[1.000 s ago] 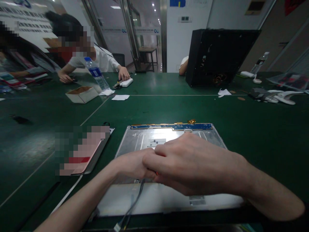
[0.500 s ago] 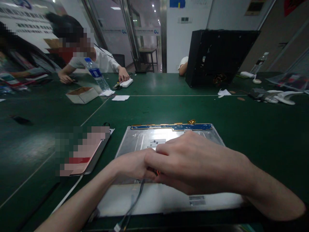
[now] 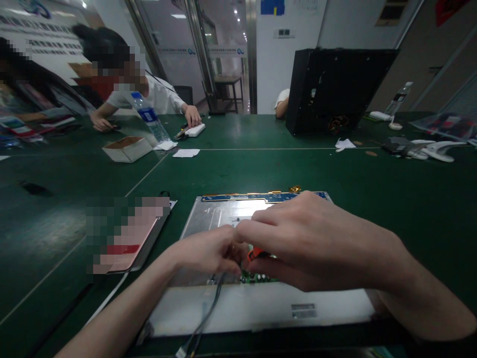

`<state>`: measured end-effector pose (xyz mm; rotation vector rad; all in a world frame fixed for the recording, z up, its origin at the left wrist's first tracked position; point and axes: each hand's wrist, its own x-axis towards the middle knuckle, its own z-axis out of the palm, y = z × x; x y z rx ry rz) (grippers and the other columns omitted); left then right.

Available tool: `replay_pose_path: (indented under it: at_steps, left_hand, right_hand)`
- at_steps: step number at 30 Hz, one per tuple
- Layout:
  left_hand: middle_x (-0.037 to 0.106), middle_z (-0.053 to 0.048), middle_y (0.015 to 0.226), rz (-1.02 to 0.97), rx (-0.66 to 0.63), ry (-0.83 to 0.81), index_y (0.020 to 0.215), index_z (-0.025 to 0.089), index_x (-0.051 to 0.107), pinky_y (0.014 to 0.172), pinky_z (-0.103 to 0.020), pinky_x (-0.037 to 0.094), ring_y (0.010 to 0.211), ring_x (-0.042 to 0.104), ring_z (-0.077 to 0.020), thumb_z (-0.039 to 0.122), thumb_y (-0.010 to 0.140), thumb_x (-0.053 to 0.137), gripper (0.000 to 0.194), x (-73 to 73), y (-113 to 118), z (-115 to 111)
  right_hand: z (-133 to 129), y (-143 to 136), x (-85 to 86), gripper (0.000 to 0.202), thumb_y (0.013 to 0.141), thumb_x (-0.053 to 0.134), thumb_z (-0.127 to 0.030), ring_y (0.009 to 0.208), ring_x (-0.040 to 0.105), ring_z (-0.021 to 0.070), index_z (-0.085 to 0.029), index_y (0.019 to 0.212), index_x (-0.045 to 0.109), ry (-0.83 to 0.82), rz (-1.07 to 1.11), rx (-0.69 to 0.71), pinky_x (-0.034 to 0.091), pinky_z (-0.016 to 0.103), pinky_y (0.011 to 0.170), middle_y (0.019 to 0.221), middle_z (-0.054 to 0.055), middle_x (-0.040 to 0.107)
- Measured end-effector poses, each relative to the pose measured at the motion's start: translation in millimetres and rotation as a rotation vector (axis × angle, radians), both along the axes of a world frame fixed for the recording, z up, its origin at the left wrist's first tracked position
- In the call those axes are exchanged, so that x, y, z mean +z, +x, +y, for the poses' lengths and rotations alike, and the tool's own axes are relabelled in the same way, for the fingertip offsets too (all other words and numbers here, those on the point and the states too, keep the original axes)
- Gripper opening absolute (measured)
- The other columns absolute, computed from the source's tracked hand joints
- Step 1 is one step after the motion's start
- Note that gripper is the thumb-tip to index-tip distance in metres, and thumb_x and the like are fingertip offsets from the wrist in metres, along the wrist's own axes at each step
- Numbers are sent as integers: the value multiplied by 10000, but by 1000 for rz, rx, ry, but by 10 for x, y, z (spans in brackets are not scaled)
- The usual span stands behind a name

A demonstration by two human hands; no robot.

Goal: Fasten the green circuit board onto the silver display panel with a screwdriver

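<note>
A metal-backed display panel (image 3: 197, 219) lies flat in front of me, with a long blue circuit strip (image 3: 238, 198) along its far edge. Over its middle, my right hand (image 3: 309, 243) is closed on a small orange-and-black object (image 3: 256, 254); its kind is mostly hidden by the fingers. My left hand (image 3: 212, 248) is beside it, fingers curled in against the right fingertips; whatever they pinch is hidden. Beneath both hands, part of a green circuit board (image 3: 261, 278) shows. Dark cables (image 3: 212, 308) run from near my left hand toward the panel's near edge, ending in a white connector (image 3: 181, 352).
Left of the panel lies a phone-like slab (image 3: 137, 243) with a white cable (image 3: 108, 298). Farther off are an open box (image 3: 128, 151), a water bottle (image 3: 151, 119), a large black case (image 3: 335, 94) and paper scraps (image 3: 186, 153). Other people sit across the green table (image 3: 242, 169).
My right hand has shifted slightly right and up, away from my left hand. More of the orange object and the green circuit board now shows between them.
</note>
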<state>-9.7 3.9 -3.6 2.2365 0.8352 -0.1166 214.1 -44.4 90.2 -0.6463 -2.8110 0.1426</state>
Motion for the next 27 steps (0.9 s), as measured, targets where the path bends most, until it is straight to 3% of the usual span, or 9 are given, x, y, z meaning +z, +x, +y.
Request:
replay_pose_path:
  at_steps: [4, 8, 11, 14, 18, 22, 27]
  left_hand:
    - [631, -12, 781, -198, -5, 21, 824, 164, 688, 613, -229, 415, 694, 557, -151, 257, 812, 612, 121, 63, -12, 71]
    - [605, -12, 710, -336, 225, 195, 795, 145, 671, 615, -245, 403, 658, 532, -149, 312, 859, 565, 208, 31, -8, 179]
    - [633, -33, 769, -350, 411, 292, 840, 140, 678, 606, -249, 394, 669, 540, -157, 346, 864, 547, 245, -55, -15, 263]
    - [625, -18, 711, -332, 533, 336, 878, 147, 685, 615, -258, 403, 649, 540, -165, 369, 858, 543, 264, -152, -9, 321]
    - [632, -22, 731, -329, 520, 331, 915, 154, 680, 615, -262, 417, 673, 563, -180, 356, 846, 541, 255, -256, 18, 352]
    - [635, -33, 762, -276, 494, 316, 886, 158, 669, 608, -262, 410, 693, 572, -190, 367, 837, 550, 245, -304, -3, 383]
    - [613, -15, 744, -190, 428, 255, 878, 160, 665, 607, -259, 400, 690, 564, -190, 399, 741, 664, 275, -318, -91, 440]
  right_hand:
    - [22, 139, 79, 99, 932, 544, -252, 677, 520, 114, -188, 1003, 515, 23, 65, -74, 283, 269, 539, 853, -13, 629]
    - [68, 316, 150, 171, 902, 599, -245, 702, 581, 114, -188, 1049, 533, 90, 147, -183, 351, 247, 567, 868, -12, 650]
    - [128, 433, 145, 263, 870, 648, -270, 716, 617, 131, -182, 1093, 539, 155, 243, -272, 400, 250, 591, 856, -4, 670]
    - [223, 538, 65, 246, 839, 679, -294, 670, 623, 129, -179, 1034, 584, 91, 378, -320, 431, 248, 585, 835, 12, 688]
    - [377, 688, -168, 219, 808, 699, -369, 645, 600, 131, -172, 851, 613, -158, 487, -447, 434, 252, 571, 755, 11, 663]
    - [480, 816, -544, 249, 685, 785, -328, 622, 553, 128, -181, 745, 593, -408, 729, -654, 416, 266, 571, 723, -9, 618]
    - [526, 896, -1028, 286, 706, 738, -401, 537, 546, 128, -184, 745, 556, -571, 819, -682, 435, 257, 472, 677, -9, 609]
